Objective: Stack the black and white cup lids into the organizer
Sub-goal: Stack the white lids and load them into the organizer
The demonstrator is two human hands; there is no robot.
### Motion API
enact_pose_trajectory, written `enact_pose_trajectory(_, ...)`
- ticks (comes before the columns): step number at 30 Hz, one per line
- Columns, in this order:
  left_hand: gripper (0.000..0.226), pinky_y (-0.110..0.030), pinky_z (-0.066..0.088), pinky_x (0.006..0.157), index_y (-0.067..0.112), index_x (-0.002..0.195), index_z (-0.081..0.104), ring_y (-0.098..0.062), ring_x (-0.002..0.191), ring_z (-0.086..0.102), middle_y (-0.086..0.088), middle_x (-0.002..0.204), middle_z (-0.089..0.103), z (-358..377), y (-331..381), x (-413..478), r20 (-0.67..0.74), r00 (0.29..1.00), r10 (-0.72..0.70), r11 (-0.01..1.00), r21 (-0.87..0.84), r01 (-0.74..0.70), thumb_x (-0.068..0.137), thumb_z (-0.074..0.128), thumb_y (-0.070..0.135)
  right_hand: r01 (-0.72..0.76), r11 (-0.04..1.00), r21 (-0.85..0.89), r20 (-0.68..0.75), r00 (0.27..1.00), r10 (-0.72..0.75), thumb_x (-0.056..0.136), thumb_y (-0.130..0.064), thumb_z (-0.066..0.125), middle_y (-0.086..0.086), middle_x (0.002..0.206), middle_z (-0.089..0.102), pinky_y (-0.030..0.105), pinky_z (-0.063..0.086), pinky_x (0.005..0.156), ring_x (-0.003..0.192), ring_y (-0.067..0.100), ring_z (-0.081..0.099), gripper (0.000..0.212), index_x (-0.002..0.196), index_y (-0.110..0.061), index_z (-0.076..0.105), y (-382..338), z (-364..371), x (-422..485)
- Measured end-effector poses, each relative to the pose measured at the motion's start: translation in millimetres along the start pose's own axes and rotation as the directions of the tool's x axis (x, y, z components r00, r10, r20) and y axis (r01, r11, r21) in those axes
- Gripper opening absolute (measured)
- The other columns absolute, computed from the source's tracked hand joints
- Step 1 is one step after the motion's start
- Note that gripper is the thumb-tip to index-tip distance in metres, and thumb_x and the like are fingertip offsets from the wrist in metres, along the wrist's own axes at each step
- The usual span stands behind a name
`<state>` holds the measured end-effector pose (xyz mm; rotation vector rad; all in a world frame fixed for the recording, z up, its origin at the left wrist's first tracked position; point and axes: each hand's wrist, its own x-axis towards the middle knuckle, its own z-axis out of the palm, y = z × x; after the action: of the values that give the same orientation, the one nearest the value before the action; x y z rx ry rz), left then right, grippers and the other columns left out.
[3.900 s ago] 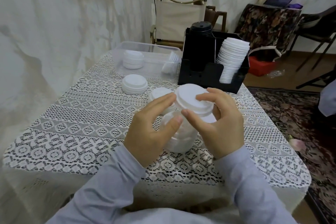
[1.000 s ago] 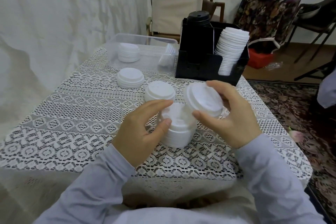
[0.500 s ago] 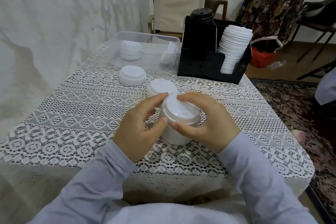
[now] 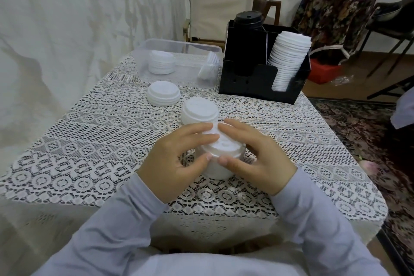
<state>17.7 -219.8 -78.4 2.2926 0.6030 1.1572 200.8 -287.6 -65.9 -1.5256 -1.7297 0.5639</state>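
Closing in from both sides, the left hand and right hand now clamp the stack of white lids on the worktop, well in front of the organizer. A second ago the right hand held one lid tilted off beside it; that lid now sits on top. The stack looks squared and ready to carry to the organizer's right bay, where white lids already lean. Black lids fill its left bay. Two more piles wait nearer the organizer.

White lid stack upright – black organizer behind, part-filled
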Motion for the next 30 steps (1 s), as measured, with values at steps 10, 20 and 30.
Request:
enact_pose_trajectory(10, 0.039, -0.014, 0.041, 0.098, 0.019, 0.115, 0.061, 0.0, 0.114, 0.053, 0.007, 0.123, 0.059, -4.1, -1.5, -2.2, 0.027, 0.999, 0.023, 0.999, 0.034, -0.024, 0.079, 0.059, 0.031, 0.042, 0.992, 0.116, -0.023, 0.999, -0.039, 0.068, -0.077, 0.054, -0.007, 0.145, 0.039, 0.044, 0.034, 0.111, 0.138, 0.011, 0.033, 0.074, 0.129, -0.037, 0.042, 9.1, 2.0, -4.0)
enact_pose_trajectory(20, 0.04, -0.019, 0.042, 0.099, 0.017, 0.117, 0.059, -0.004, 0.115, 0.053, 0.004, 0.124, 0.058, -4.7, -4.7, -3.7, 0.061, 0.996, 0.062, 0.993, 0.096, -0.067, 0.079, 0.06, 0.031, 0.062, 0.994, 0.089, -0.046, 0.997, -0.058, 0.074, -0.054, 0.057, -0.007, 0.145, 0.039, 0.041, 0.032, 0.113, 0.137, 0.008, 0.033, 0.063, 0.131, -0.032, 0.043, 13.8, 5.2, -6.5)
enact_pose_trajectory(30, 0.041, -0.026, 0.042, 0.102, 0.02, 0.121, 0.058, -0.005, 0.122, 0.051, 0.006, 0.129, 0.056, -3.0, -1.6, -4.5, 0.031, 0.999, -0.018, 1.0, -0.024, 0.019, 0.081, 0.058, 0.032, -0.029, 0.996, -0.085, -0.074, 0.997, 0.023, 0.088, -0.039, 0.06, -0.006, 0.133, 0.055, 0.035, 0.037, 0.108, 0.122, 0.009, 0.05, 0.048, 0.132, -0.022, 0.053, -32.6, -40.2, 61.0)
